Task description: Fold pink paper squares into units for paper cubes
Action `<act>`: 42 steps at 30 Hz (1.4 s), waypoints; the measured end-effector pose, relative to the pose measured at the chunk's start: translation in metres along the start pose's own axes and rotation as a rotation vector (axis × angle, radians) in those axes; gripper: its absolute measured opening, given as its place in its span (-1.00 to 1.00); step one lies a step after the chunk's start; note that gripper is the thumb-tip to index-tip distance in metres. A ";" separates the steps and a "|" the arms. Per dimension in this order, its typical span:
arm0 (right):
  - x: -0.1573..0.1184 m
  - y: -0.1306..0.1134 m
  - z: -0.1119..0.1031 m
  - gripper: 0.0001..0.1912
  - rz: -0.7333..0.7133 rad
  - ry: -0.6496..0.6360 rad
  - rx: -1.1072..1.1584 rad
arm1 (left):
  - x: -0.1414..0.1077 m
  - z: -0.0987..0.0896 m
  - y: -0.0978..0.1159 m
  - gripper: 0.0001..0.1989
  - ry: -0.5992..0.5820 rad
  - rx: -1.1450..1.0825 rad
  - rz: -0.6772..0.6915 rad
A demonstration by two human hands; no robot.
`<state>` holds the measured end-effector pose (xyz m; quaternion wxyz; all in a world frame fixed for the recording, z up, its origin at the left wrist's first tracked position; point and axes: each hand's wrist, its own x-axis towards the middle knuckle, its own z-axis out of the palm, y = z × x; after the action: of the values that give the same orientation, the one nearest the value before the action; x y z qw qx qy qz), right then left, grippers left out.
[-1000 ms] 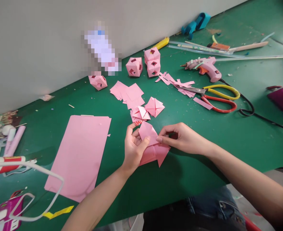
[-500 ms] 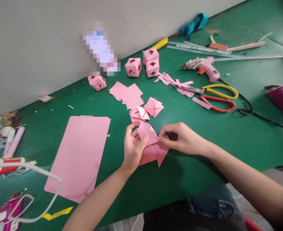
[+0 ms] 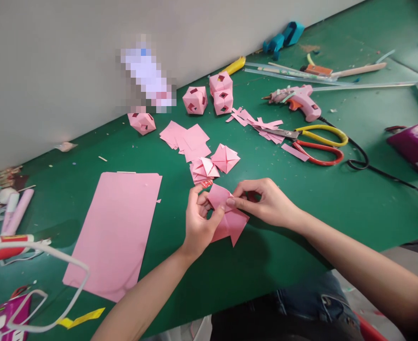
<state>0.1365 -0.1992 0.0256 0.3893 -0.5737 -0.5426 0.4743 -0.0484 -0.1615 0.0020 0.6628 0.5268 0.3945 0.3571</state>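
A partly folded piece of pink paper (image 3: 232,225) is between both hands, with a pointed corner hanging down and one flap standing up. My left hand (image 3: 203,220) grips it from the left, thumb on its face. My right hand (image 3: 262,201) pinches its upper right edge, thumb and fingertips beside the left thumb. Just beyond lie folded pink pieces (image 3: 204,168) and another folded square (image 3: 226,158). Behind these is a fan of flat pink squares (image 3: 194,139). The fingers curled behind the paper are partly hidden.
Pink sheets (image 3: 116,232) lie on the left. Pink openwork paper balls (image 3: 195,100) stand along the wall. Right of them are scissors (image 3: 318,144) over paper strips (image 3: 244,116) and a glue gun (image 3: 297,99). A white cable (image 3: 66,255) loops at lower left.
My right hand has moved left along the paper, and its fingertips now meet my left thumb. My left hand has shifted slightly right. The upper flap looks more bent.
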 end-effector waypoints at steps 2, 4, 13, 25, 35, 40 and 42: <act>0.000 0.000 0.001 -0.59 0.006 -0.002 0.022 | 0.000 0.000 -0.001 -0.51 -0.002 0.012 0.006; 0.001 0.001 0.001 -0.61 0.025 0.008 0.032 | 0.000 0.000 0.000 -0.52 0.001 0.015 0.016; 0.000 0.000 0.001 -0.59 0.060 -0.020 0.122 | 0.000 -0.002 -0.003 -0.51 -0.023 0.032 0.020; -0.001 -0.002 0.000 -0.78 0.071 0.011 0.114 | 0.001 0.000 0.005 -0.56 0.052 -0.014 0.010; -0.003 -0.003 0.004 -0.73 0.005 -0.147 -0.063 | 0.005 -0.006 -0.001 -0.57 0.085 -0.108 0.010; -0.002 0.000 0.007 -0.77 0.004 -0.133 -0.093 | 0.007 -0.006 -0.002 -0.54 0.071 -0.128 0.005; -0.002 0.000 0.007 -0.76 0.014 -0.128 -0.075 | 0.007 -0.005 -0.001 -0.54 0.082 -0.132 -0.002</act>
<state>0.1302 -0.2019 0.0242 0.3286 -0.5601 -0.5798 0.4921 -0.0496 -0.1535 -0.0010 0.6799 0.4662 0.3976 0.4029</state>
